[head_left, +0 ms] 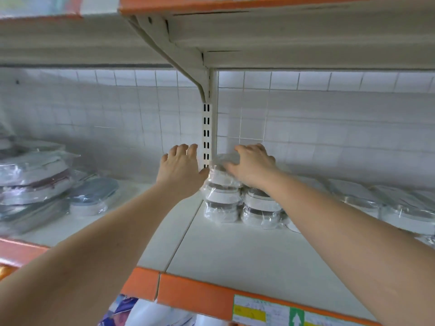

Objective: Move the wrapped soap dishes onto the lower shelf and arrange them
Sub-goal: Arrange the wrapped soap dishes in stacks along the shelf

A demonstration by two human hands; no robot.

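Two hands [181, 164] [253, 164] (soap dishes [222, 184] stacked)

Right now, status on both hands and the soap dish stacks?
Left hand open beside the left stack. Right hand flat on the top wrapped dish. Slotted upright directly behind.

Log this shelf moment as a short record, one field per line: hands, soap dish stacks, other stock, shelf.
left hand: open, fingers spread, against the left side of the tall stack
right hand: resting on top of the tall stack, grip unclear
tall stack: wrapped soap dishes beside the slotted upright
second stack: shorter, right of the tall stack
other stock: wrapped dishes far left and far right
shelf: white, orange front edge
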